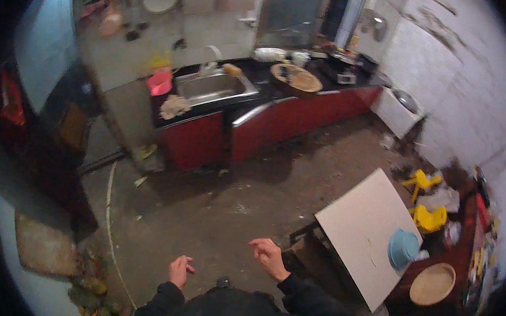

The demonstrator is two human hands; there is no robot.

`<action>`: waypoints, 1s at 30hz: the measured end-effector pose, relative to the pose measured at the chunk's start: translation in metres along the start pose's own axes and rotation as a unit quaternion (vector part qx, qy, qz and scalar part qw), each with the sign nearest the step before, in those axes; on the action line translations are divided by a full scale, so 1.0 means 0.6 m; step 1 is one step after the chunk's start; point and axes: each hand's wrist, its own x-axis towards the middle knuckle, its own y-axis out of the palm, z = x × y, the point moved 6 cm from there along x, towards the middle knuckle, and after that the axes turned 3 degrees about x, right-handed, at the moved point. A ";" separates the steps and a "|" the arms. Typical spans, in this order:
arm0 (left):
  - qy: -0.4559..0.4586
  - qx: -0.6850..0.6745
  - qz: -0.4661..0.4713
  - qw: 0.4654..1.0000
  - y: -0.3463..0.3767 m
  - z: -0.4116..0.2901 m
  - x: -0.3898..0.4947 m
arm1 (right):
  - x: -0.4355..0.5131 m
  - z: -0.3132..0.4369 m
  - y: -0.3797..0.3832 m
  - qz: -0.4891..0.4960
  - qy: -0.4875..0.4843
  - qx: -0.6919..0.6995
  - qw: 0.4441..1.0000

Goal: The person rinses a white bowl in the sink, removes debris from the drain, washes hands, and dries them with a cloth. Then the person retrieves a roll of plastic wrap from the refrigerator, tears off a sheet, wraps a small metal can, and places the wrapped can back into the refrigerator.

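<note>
Both hands are raised in front of my body, over the floor, and touch nothing. My left hand (180,271) is half curled, its fingers pointing inward, and holds nothing. Higher and further right is my right hand (269,257), palm down with bent fingers and nothing visible in it. The pale square tabletop (362,227) is the surface nearest to it, just to the right. On that top stands a light-blue plastic basin (403,249) near the right corner, beside a few thin stalks.
Ahead runs a black counter with red cabinet doors (268,124), a steel sink (214,89) and a woven basket (297,78). Yellow plastic stools (430,218) and a round wooden tray (432,284) are at right. A pale hose (109,209) crosses the floor at left.
</note>
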 end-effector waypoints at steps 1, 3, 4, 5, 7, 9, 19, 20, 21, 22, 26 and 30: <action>-0.003 -0.025 -0.020 0.999 -0.025 0.003 -0.002 | 0.021 0.005 0.028 0.018 0.002 0.010 1.000; -0.022 -0.060 -0.065 0.996 -0.063 0.017 -0.022 | 0.051 0.012 0.079 0.078 0.016 0.030 0.996; -0.039 -0.071 -0.083 0.993 -0.072 0.027 -0.032 | 0.063 0.012 0.102 0.103 0.019 0.030 0.994; -0.063 -0.084 -0.102 0.989 -0.079 0.038 -0.042 | 0.075 0.012 0.119 0.124 0.011 0.023 0.992; -0.076 -0.105 -0.130 0.983 -0.078 0.052 -0.060 | 0.094 0.002 0.148 0.162 0.009 0.038 0.986; -0.095 -0.108 -0.144 0.979 -0.069 0.061 -0.067 | 0.113 -0.022 0.173 0.195 0.025 0.073 0.978; -0.092 -0.026 -0.154 0.983 -0.064 0.044 -0.001 | 0.192 -0.102 0.284 0.306 0.131 0.122 0.935; -0.091 -0.017 -0.143 0.985 -0.070 0.046 0.014 | 0.199 -0.105 0.298 0.319 0.154 0.127 0.926; -0.092 -0.002 -0.145 0.985 -0.081 0.049 0.028 | 0.208 -0.106 0.315 0.335 0.171 0.136 0.917; -0.091 0.008 -0.143 0.985 -0.095 0.053 0.042 | 0.223 -0.105 0.334 0.347 0.168 0.134 0.913; -0.108 -0.024 -0.149 0.983 -0.184 0.073 0.102 | 0.284 -0.085 0.445 0.389 0.156 0.108 0.902; -0.087 -0.051 -0.185 0.978 -0.313 0.056 0.158 | 0.358 -0.041 0.589 0.449 0.131 0.026 0.884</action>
